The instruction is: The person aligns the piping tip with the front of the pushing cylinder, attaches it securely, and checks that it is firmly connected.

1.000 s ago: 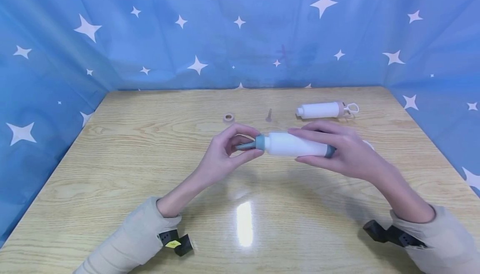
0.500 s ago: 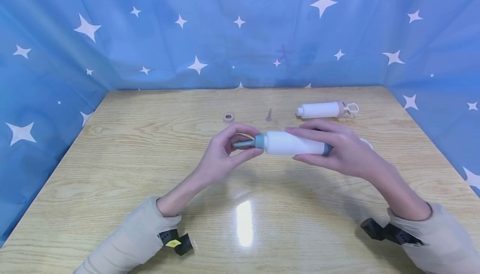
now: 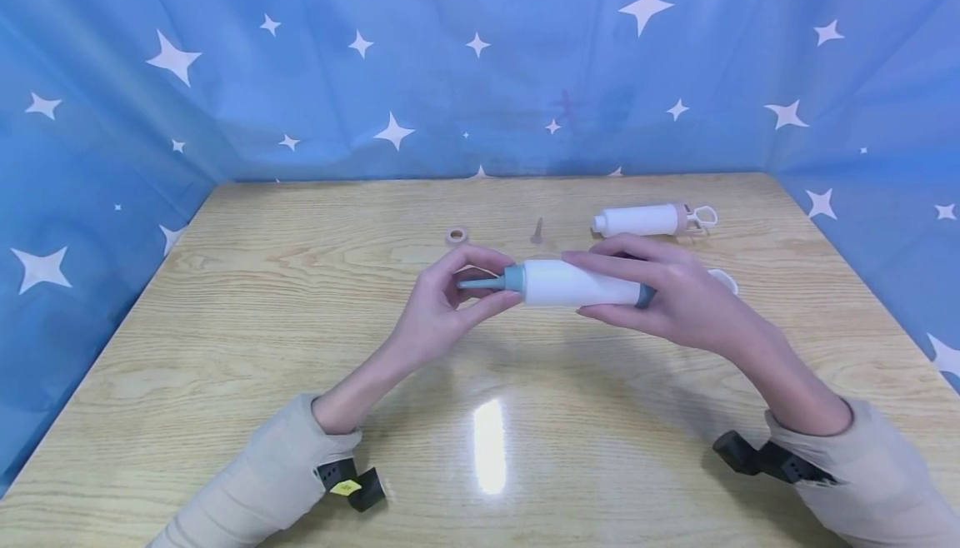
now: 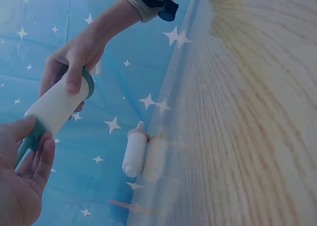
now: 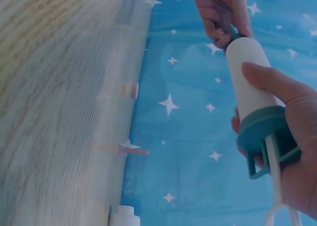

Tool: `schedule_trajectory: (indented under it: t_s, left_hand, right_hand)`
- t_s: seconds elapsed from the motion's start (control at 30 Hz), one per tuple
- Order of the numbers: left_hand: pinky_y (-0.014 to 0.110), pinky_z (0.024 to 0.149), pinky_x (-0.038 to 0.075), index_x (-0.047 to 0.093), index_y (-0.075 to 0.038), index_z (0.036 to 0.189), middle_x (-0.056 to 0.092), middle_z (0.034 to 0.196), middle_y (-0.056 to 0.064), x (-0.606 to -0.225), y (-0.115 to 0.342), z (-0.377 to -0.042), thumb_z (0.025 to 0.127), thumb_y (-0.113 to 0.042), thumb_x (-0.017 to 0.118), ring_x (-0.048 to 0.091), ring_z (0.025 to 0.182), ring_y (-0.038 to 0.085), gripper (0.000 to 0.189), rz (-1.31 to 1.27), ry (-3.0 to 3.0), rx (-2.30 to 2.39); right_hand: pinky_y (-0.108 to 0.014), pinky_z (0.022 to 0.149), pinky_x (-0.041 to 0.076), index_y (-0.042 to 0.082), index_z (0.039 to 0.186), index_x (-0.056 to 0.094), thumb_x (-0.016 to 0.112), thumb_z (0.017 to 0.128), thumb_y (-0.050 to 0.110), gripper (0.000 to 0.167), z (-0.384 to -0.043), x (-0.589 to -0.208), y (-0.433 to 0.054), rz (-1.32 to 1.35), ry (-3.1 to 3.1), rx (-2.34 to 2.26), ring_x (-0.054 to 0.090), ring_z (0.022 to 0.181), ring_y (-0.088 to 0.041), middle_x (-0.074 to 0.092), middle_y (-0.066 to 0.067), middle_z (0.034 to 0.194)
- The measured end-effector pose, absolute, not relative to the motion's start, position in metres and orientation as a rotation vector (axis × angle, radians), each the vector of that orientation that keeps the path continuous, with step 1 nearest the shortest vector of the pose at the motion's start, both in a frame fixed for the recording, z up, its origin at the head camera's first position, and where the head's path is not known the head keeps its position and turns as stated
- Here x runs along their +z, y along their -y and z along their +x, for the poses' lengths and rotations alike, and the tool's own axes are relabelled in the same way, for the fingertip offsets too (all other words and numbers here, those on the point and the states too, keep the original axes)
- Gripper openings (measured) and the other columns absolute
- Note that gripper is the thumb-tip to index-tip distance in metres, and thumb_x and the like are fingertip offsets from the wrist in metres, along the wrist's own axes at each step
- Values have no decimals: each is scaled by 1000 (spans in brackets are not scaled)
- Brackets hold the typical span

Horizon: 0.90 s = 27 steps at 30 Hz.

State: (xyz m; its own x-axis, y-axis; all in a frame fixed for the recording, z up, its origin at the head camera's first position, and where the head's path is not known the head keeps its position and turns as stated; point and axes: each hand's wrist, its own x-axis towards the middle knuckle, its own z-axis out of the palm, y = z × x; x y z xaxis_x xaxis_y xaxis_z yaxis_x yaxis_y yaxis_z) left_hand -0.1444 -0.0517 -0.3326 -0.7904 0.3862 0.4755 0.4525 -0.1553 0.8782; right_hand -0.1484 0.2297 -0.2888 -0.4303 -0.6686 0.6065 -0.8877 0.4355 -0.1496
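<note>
Above the table, a white syringe barrel is held level between both hands. My left hand pinches the teal cap with its thin spout at the barrel's left end; the cap sits right against the barrel's shoulder. The right hand grips the other end, thumb on one side and fingers on the other. In the right wrist view a teal flanged collar with finger loops shows there, and a white plunger rod comes out of it. The palm partly hides the collar in the head view.
On the wooden table behind the hands lies a second white syringe with a pinkish collar and white handle. A small pinkish ring and a slim pinkish spout lie to its left. A blue starry curtain hangs behind.
The right hand has moved the syringe slightly left and up. The white neck visible between cap and barrel earlier is now covered by the teal cap. The left hand has barely shifted.
</note>
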Motion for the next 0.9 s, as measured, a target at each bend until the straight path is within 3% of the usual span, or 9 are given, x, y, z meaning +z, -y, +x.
schedule_trajectory:
  t_s: [0.43, 0.73, 0.9]
  left_hand:
    - [43, 91, 59, 62, 4, 118, 64, 118, 14, -333, 52, -144, 85, 13, 73, 69, 101, 27, 36, -1031, 1998, -2092]
    - [43, 89, 60, 64, 2, 117, 64, 117, 12, -333, 52, -142, 97, -1, 67, 69, 104, 29, 21, -992, 1986, -2143]
    - [43, 89, 60, 63, 3, 117, 63, 115, 12, -333, 52, -142, 96, 2, 67, 68, 103, 27, 21, -973, 1991, -2168]
  right_hand:
    - [-23, 73, 51, 12, 127, 71, 57, 97, 57, 56, -147, -288, -231, 1290, 2261, 649, 66, 94, -23, 70, -7, 114]
    - [-22, 70, 52, 11, 126, 72, 59, 96, 57, 56, -148, -290, -230, 1288, 2253, 658, 65, 90, -19, 71, -5, 111]
    - [-26, 70, 54, 11, 125, 72, 60, 96, 56, 55, -148, -291, -229, 1300, 2222, 652, 65, 92, -21, 70, -6, 112]
